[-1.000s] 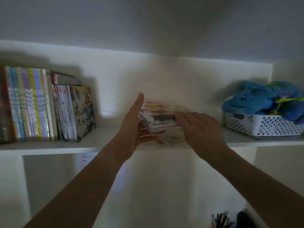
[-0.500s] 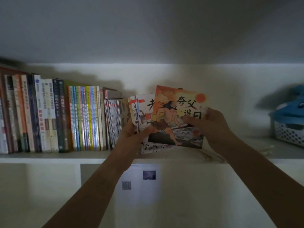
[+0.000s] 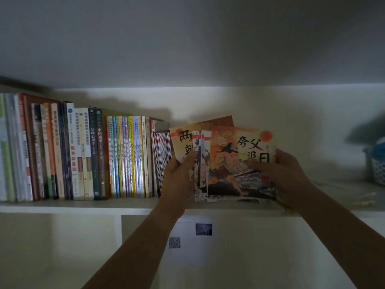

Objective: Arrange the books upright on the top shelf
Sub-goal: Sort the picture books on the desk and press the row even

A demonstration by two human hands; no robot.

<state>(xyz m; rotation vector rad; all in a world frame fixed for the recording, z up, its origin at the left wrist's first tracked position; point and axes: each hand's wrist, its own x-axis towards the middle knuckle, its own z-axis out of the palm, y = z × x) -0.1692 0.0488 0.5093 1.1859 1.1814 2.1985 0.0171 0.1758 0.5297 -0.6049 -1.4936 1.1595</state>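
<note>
Currently both hands hold a fanned stack of thin picture books upright on the top shelf, just right of the standing book row. Left hand grips the stack's left side, right hand pinches the front cover's right edge. Risk: covers are splayed, not squared; letting go now likely lets them slide flat or off the shelf's front edge. Pushing left could tip the thin magazines at the row's end. White basket at the shelf's right end holds something blue, too cut off to identify.

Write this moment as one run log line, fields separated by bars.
left hand: grips picture books | right hand: grips same | books: upright, fanned | top shelf
</note>
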